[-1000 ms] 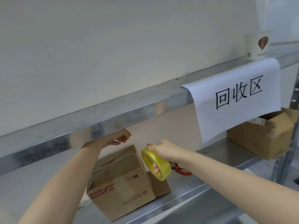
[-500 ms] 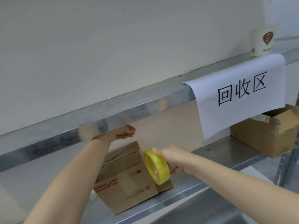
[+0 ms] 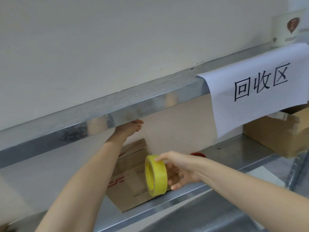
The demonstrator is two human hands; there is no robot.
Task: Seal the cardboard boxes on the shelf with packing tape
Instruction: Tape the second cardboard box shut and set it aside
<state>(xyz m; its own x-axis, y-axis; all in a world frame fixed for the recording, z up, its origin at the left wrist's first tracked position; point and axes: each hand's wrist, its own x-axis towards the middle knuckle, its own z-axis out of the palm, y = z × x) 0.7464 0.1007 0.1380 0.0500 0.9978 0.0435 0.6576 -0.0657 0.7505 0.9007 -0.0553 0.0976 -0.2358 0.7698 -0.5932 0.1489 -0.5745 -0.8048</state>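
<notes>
Yellow tape roll [image 3: 158, 176], brown cardboard box [image 3: 128, 197], red logo [image 3: 117, 181], red handle [image 3: 198, 154], perhaps scissors

A brown box [image 3: 127, 190] stands on the lower shelf [image 3: 234, 153] near its front edge, turned so one corner points toward that edge. Its front face carries a red logo and small print, and its top flaps lie folded down. A yellow tape roll [image 3: 156, 175] is held upright on edge in front of the box's right corner, the right hand [image 3: 180, 171] pinching it, thumb on the rim. A second brown box [image 3: 275, 136] sits at the shelf's right end, its top partly hidden.
</notes>
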